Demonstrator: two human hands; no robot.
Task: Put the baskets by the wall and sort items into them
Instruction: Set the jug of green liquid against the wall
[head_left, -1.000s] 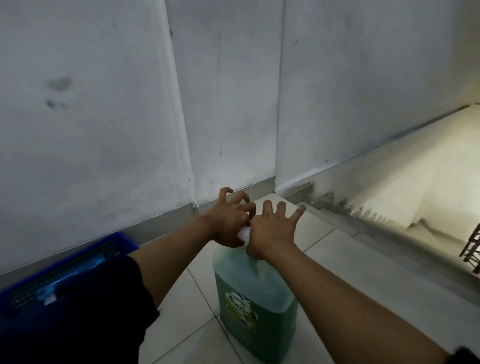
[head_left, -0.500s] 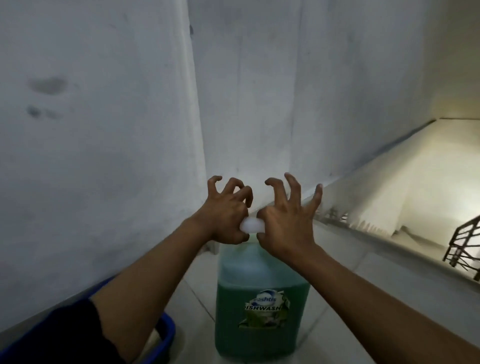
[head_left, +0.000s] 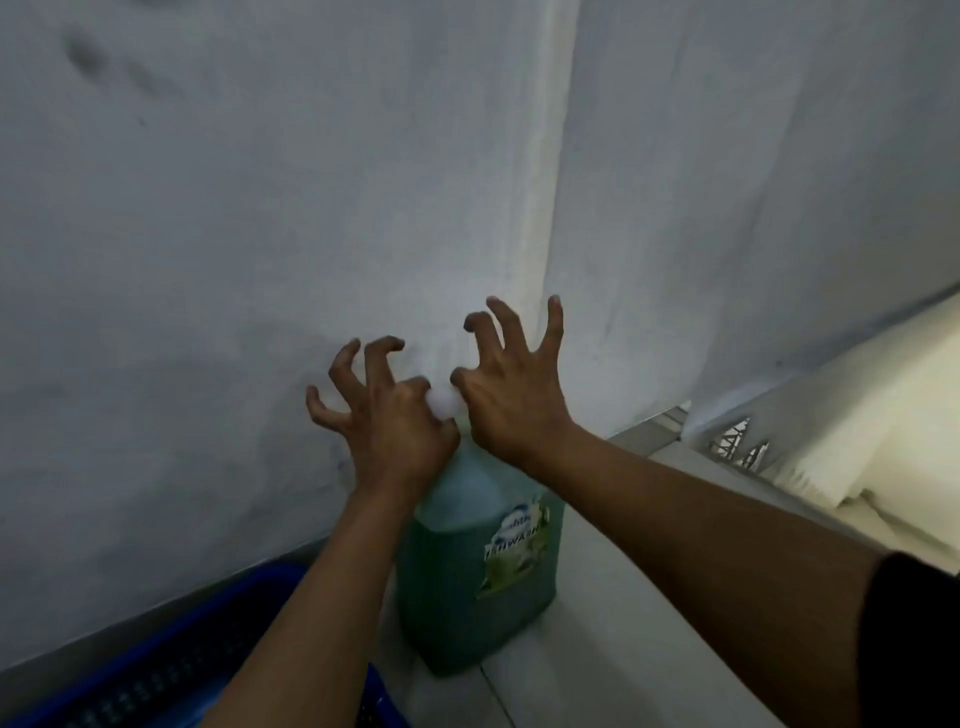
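Note:
A green dishwash jug (head_left: 483, 587) with a white cap (head_left: 445, 404) stands on the tiled floor close to the wall. My left hand (head_left: 387, 415) and my right hand (head_left: 511, 395) both pinch the cap from either side with thumb and forefinger, the other fingers spread and curled. A blue basket (head_left: 171, 660) sits at the bottom left beside the wall, partly hidden by my left forearm. Its contents are not visible.
A grey-white wall (head_left: 260, 234) with a corner fills most of the view. At the right a ledge (head_left: 675, 436) borders a stairwell (head_left: 857, 441) that drops away. Pale floor tiles (head_left: 597, 665) lie around the jug.
My view has swung up and left toward the wall. Both hands have stayed on the jug's cap and now sit higher in view with fingers more spread. The jug has shifted closer to the basket.

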